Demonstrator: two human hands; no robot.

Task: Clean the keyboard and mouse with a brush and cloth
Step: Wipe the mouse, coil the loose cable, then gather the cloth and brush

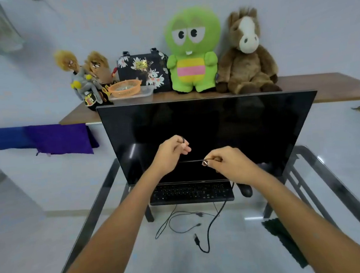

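The right hand (pixel 224 161) was raised in front of the dark monitor (pixel 209 134), its thumb and fingers pinched on 1 end of a thin black strand, most likely a cable (pixel 193 161); a small metallic tip showed at the fingertips. The left hand (pixel 171 152) sat a little higher and just to the left, fingers curled and pinched on what looked like the other end of the same strand. The strand ran nearly level between the 2 hands, left to right, parallel to the screen.

Below both hands, at the foot of the monitor, lay the black keyboard (pixel 191 192), its long axis also running left to right across the glass desk (pixel 338 188). It sat roughly midway under the 2 hands, so neither was clearly nearer. The black mouse (pixel 245 190) rested just beside the keyboard's right end, partly hidden by the right forearm, and so lay closer to the right hand. Loose black cables (pixel 186 224) trailed from the keyboard toward the person.

The dark cloth (pixel 279 232) lay flat near the desk's right edge, beside the right forearm and well back toward the person from both hands. No brush could be made out. By my judgement cleaning had not yet begun: both hands were occupied with the strand, and the right arm would have to pull back to reach the cloth.
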